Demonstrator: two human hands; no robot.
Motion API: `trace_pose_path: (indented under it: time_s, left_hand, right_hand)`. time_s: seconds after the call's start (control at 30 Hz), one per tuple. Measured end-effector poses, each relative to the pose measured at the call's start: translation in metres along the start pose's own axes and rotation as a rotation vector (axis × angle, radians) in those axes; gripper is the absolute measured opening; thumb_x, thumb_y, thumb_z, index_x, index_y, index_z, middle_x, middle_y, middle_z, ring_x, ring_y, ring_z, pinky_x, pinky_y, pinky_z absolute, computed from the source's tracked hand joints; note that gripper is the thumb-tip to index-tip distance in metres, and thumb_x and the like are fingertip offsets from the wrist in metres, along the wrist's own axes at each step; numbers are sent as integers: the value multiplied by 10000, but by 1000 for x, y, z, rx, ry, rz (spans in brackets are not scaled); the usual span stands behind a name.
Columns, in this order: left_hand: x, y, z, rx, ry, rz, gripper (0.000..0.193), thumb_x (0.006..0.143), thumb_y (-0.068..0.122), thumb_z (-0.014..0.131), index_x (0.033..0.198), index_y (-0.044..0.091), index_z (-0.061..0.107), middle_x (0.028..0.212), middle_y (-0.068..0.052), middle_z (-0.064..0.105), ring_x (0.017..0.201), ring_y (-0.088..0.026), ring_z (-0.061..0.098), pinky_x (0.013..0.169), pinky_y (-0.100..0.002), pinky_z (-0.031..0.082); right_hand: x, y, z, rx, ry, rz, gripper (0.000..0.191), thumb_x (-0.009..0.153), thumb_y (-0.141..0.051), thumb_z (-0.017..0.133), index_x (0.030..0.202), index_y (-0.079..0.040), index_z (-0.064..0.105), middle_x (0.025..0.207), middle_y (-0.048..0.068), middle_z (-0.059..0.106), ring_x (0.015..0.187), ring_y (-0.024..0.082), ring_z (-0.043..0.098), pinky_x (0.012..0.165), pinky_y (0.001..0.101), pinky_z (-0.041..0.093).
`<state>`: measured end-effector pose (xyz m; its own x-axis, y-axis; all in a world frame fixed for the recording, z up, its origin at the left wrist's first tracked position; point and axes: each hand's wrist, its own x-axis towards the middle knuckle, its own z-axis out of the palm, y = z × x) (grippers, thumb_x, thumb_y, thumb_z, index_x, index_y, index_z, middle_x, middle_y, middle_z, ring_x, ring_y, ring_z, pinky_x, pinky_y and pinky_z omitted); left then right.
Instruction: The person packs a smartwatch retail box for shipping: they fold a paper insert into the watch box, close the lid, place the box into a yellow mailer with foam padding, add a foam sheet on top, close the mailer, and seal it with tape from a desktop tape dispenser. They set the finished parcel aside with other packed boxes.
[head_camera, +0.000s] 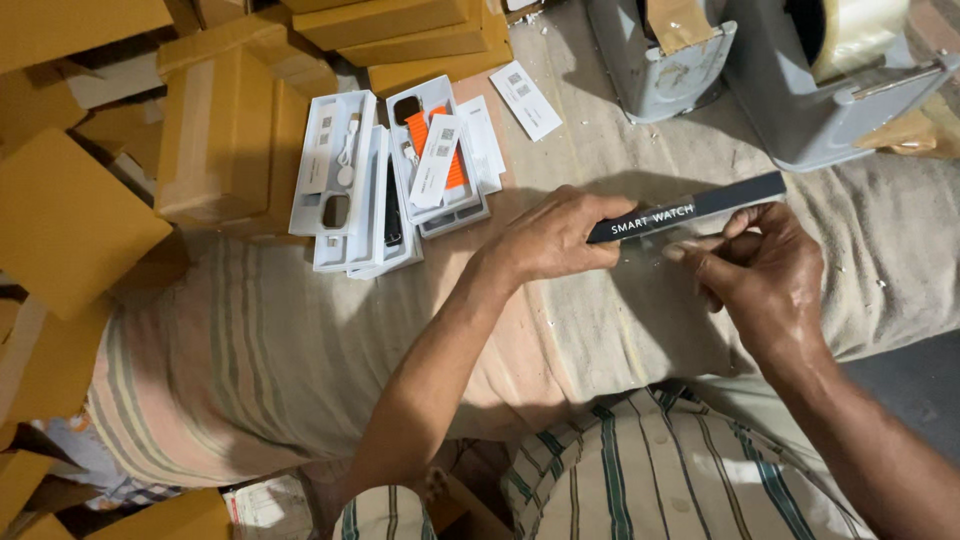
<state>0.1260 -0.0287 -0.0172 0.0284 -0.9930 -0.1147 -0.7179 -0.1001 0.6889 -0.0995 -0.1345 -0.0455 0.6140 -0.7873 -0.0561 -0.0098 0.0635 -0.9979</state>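
- head view: a person seated at a cloth-covered surface (620, 330) holds a long, slim dark box (690, 208) level between both hands, near the middle right of the scene.
- the left hand (555, 238) has its fingers clamped over the box's left end; the right hand (765, 275) has its fingers pinched together just under the box, seemingly on a strip of clear tape, though that is too faint to be sure.
- to the far left of the hands lie several open white trays (350, 190), one showing an orange strap (425, 128), with white cards (525, 98) beside them; these look unboxed so far.
- brown cardboard cartons (225, 135) are stacked at far left and along the far edge.
- two grey tape dispensers (800, 80) stand at far right, well apart from the hands.
- judged from this, one box is in hand and appears closed, while the trays wait.
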Motion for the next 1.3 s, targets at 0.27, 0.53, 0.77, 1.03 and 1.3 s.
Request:
trace_pose_path:
  time_s: [0.27, 0.53, 0.77, 1.03, 1.3]
  left_hand:
    - [12, 0, -7, -112, 32, 5, 384, 718, 338, 809, 1005, 99, 723, 723, -29, 718, 665, -133, 672, 647, -359, 551]
    - [21, -3, -6, 111, 90, -90, 554, 840, 597, 726, 1049, 84, 741, 705, -136, 719, 683, -269, 715, 699, -445, 557]
    - [22, -10, -7, 190, 171, 22, 561, 910, 578, 673, 1076, 46, 739, 853, -209, 730, 849, -396, 712, 818, -486, 553]
    - [31, 16, 0, 360, 326, -46, 589, 933, 541, 637, 1145, -9, 638, 849, -230, 717, 830, -436, 708, 724, -533, 545]
    - [51, 29, 19, 488, 610, -76, 523, 892, 598, 655, 881, 75, 655, 767, -160, 730, 707, -383, 716, 586, -514, 539]
  right_hand:
    - [8, -6, 14, 4, 30, -64, 386, 913, 63, 747, 1021, -93, 411, 845, 132, 711, 598, 76, 600, 459, 219, 445]
    - [24, -5, 19, -268, 145, -49, 363, 878, -62, 862, 936, -34, 504, 758, 89, 665, 575, 101, 627, 434, 254, 485]
    - [25, 8, 10, -418, 180, -30, 354, 893, -142, 851, 998, 18, 553, 796, 86, 637, 666, 146, 600, 580, 334, 507]
    - [28, 6, -9, -423, 228, -564, 483, 991, -148, 679, 1384, 53, 482, 1257, 200, 536, 1082, 255, 550, 885, 361, 505]
    - [48, 22, -17, -593, 167, -388, 428, 1011, -201, 769, 1316, 35, 582, 1154, 217, 609, 1041, 350, 621, 911, 458, 505]
